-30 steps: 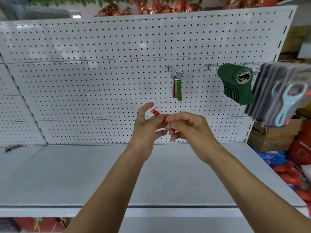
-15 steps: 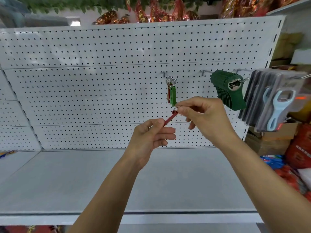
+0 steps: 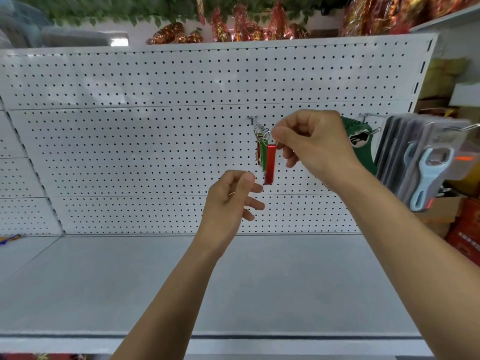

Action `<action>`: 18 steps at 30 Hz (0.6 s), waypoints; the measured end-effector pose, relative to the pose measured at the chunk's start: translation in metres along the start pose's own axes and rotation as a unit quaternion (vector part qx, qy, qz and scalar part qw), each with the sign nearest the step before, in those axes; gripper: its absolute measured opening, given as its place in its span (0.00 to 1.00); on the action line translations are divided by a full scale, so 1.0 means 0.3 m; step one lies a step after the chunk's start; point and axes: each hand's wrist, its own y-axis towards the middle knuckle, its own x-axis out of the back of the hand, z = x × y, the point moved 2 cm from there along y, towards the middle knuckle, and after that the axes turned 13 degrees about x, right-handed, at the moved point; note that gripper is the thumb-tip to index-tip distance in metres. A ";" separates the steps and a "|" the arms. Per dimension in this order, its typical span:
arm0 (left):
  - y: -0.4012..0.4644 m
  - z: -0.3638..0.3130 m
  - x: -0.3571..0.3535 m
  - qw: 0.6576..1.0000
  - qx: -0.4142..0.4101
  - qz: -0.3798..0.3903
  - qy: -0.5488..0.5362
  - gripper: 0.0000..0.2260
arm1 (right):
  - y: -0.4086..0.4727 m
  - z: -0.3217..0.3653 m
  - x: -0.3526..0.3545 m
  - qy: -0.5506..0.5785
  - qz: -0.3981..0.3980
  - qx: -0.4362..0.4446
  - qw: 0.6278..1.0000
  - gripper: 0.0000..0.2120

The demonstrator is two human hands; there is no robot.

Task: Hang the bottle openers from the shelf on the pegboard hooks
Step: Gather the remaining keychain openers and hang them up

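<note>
A red bottle opener [image 3: 270,165] hangs upright from its key ring, which my right hand [image 3: 311,144] pinches at the outer end of a pegboard hook [image 3: 252,120]. Just behind it on that hook hang green and red openers [image 3: 262,155] on their rings. My left hand [image 3: 231,201] is below and to the left of the red opener, fingers loosely curled, holding nothing; its fingertips are close to the opener's lower end. The white pegboard [image 3: 155,141] fills the background.
To the right hang a stack of green openers [image 3: 359,141] and packaged light blue openers [image 3: 426,172] on their own hooks. A grey shelf [image 3: 130,281] runs below the pegboard. Cardboard boxes [image 3: 457,219] and red goods stand at the far right.
My right hand lifted the red opener by its ring up to the hook. My left hand let go of the opener's lower end, and the opener now hangs upright.
</note>
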 end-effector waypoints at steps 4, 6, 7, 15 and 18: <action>0.014 0.029 0.011 0.993 -0.042 -0.034 0.108 0.03 | 0.039 -0.015 -0.008 -0.042 -0.007 0.013 0.999 0.04; 0.018 0.043 0.017 0.984 -0.057 -0.050 0.164 0.03 | 0.051 -0.029 -0.018 -0.055 -0.004 0.016 0.998 0.05; 0.017 0.049 0.020 0.978 -0.064 -0.057 0.189 0.04 | 0.055 -0.037 -0.023 -0.059 -0.003 0.018 0.998 0.05; 0.001 0.090 0.035 0.946 -0.096 -0.096 0.293 0.06 | 0.084 -0.117 -0.055 -0.075 -0.002 0.011 0.997 0.06; -0.006 0.101 0.039 0.937 -0.099 -0.106 0.318 0.07 | 0.090 -0.144 -0.071 -0.087 -0.008 0.013 0.996 0.06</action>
